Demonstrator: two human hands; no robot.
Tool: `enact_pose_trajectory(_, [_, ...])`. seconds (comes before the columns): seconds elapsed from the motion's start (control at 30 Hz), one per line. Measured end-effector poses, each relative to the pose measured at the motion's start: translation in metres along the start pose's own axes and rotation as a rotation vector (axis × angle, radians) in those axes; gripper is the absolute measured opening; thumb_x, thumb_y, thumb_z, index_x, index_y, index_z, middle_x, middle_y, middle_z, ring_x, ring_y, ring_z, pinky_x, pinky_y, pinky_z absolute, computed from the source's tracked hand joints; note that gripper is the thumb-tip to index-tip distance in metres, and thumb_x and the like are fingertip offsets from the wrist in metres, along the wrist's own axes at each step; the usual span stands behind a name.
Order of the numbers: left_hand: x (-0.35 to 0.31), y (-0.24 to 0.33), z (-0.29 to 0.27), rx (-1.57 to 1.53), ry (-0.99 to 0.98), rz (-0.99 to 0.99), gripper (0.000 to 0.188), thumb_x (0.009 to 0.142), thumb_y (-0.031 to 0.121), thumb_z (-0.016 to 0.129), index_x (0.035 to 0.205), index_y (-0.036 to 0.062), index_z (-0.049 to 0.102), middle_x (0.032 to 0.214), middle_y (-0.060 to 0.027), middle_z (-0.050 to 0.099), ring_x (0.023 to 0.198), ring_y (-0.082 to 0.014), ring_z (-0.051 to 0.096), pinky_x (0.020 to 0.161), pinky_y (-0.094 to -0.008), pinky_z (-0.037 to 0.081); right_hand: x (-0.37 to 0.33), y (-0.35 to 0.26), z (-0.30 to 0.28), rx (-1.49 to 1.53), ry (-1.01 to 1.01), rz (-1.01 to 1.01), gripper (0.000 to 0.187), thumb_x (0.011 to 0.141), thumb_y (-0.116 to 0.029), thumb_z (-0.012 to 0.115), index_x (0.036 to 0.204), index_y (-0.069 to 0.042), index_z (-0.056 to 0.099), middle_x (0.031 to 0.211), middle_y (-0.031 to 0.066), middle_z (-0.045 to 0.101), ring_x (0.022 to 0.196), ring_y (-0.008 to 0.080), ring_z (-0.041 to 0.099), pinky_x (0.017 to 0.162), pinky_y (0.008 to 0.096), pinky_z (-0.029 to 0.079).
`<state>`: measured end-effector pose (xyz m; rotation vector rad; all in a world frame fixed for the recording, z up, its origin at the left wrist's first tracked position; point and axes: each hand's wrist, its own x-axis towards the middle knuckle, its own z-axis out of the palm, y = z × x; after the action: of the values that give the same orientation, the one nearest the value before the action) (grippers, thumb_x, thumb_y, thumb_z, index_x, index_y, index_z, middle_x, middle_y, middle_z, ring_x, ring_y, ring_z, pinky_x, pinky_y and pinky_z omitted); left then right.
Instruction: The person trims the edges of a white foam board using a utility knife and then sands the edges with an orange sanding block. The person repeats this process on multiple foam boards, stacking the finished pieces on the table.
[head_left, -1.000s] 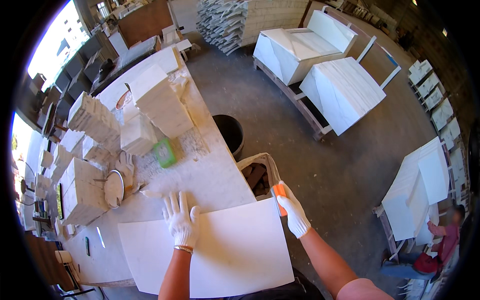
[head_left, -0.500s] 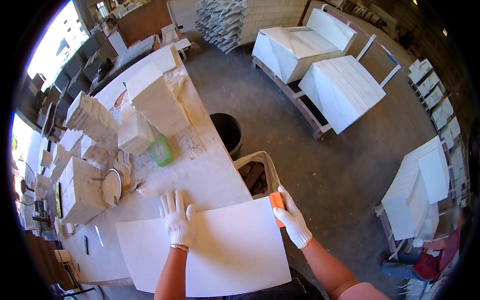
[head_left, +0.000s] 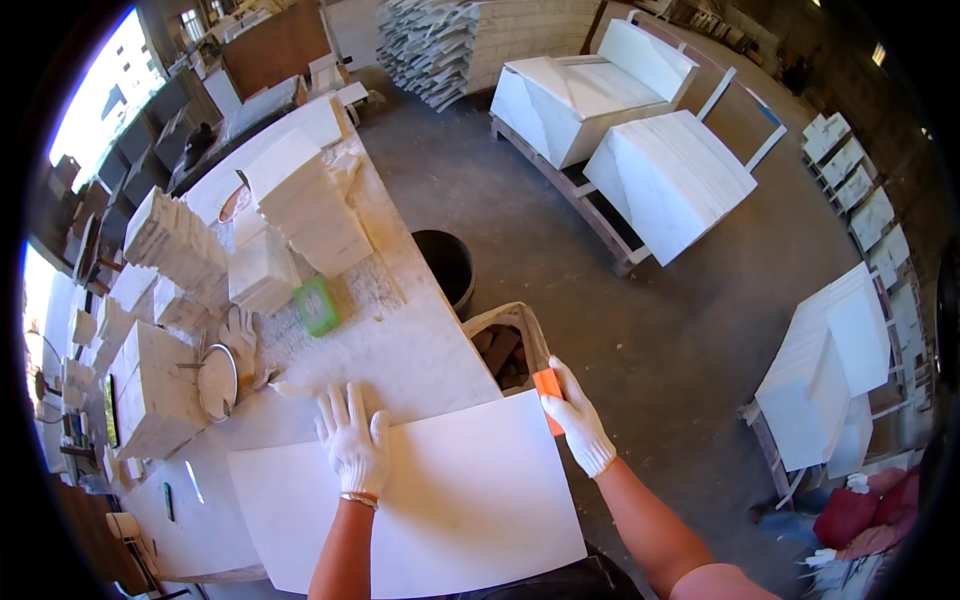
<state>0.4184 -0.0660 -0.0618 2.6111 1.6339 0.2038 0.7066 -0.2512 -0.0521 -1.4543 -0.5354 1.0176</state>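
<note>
A large white slab (head_left: 470, 500) lies at the table's near right corner, its right part reaching past the table's edge. My left hand (head_left: 354, 445), in a white knit glove, rests flat on the slab with fingers spread. My gloved right hand (head_left: 580, 425) grips an orange sanding block (head_left: 548, 384) at the slab's far right corner, against the right edge. The side of the block facing the slab is hidden. Beyond my left hand, a round metal-rimmed dish (head_left: 217, 382) and a spare white glove (head_left: 240, 335) lie near stacked stone pieces.
The stone table (head_left: 400, 355) carries marble stacks (head_left: 305, 205) and a green box (head_left: 317, 307). Beside it stand a black bucket (head_left: 443, 262) and a sack (head_left: 535, 335) of brown pieces. Marble slabs (head_left: 670, 180) sit on a pallet. A co-worker (head_left: 880, 510) bends at lower right.
My right hand and the sanding block have slid a little away from me along the slab's right edge. My left hand stays put. The co-worker has bent lower, with gloved hands now showing.
</note>
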Motion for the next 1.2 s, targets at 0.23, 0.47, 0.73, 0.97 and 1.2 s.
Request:
enact_pose_trajectory(0.23, [0.001, 0.0, 0.001, -0.015, -0.008, -0.011, 0.068, 0.099, 0.047, 0.052, 0.152, 0.0065, 0.042, 0.16, -0.0251, 0.032, 0.147, -0.0462, 0.028, 0.118, -0.0596, 0.025, 0.051, 0.017, -0.026, 0.086, 0.054, 0.122, 0.064, 0.097, -0.021, 0.062, 0.154, -0.002, 0.041, 0.155, 0.0076, 0.046, 0.139, 0.0156, 0.046, 0.113, 0.0285, 0.036])
enact_pose_trajectory(0.47, [0.001, 0.001, -0.003, -0.045, 0.055, -0.056, 0.068, 0.097, 0.046, 0.057, 0.151, 0.0058, 0.044, 0.159, -0.0254, 0.033, 0.148, -0.0463, 0.028, 0.119, -0.0595, 0.024, 0.087, -0.074, -0.024, -0.363, -0.45, 0.214, 0.053, 0.092, -0.019, 0.07, 0.141, -0.003, 0.059, 0.14, 0.009, 0.062, 0.126, 0.0168, 0.058, 0.107, 0.0285, 0.043])
enact_pose_trajectory(0.73, [-0.006, 0.01, 0.003, 0.107, 0.115, -0.33, 0.066, 0.099, 0.048, 0.054, 0.152, 0.0093, 0.043, 0.162, -0.0246, 0.028, 0.149, -0.0455, 0.027, 0.12, -0.0576, 0.022, 0.115, -0.077, 0.0, -0.684, -0.837, 0.254, 0.053, 0.088, -0.028, 0.068, 0.134, -0.003, 0.064, 0.131, 0.011, 0.067, 0.117, 0.0194, 0.062, 0.102, 0.0296, 0.047])
enact_pose_trajectory(0.97, [-0.014, 0.021, 0.012, 0.139, 0.084, -0.551, 0.067, 0.101, 0.051, 0.049, 0.155, 0.0114, 0.04, 0.161, -0.0253, 0.03, 0.149, -0.0455, 0.027, 0.121, -0.0564, 0.021, 0.109, -0.113, 0.008, -1.052, -0.949, 0.156, 0.058, 0.09, -0.039, 0.064, 0.14, -0.01, 0.06, 0.131, 0.0135, 0.065, 0.12, 0.0259, 0.061, 0.104, 0.0359, 0.047])
enact_pose_trajectory(1.2, [-0.005, 0.024, 0.013, 0.148, 0.063, -0.554, 0.065, 0.101, 0.046, 0.051, 0.155, 0.0124, 0.038, 0.161, -0.0252, 0.031, 0.148, -0.045, 0.03, 0.12, -0.0563, 0.023, 0.133, -0.065, -0.015, -0.643, -0.834, 0.424, 0.059, 0.09, -0.033, 0.069, 0.139, -0.002, 0.059, 0.13, 0.0124, 0.064, 0.119, 0.0219, 0.06, 0.102, 0.0325, 0.046])
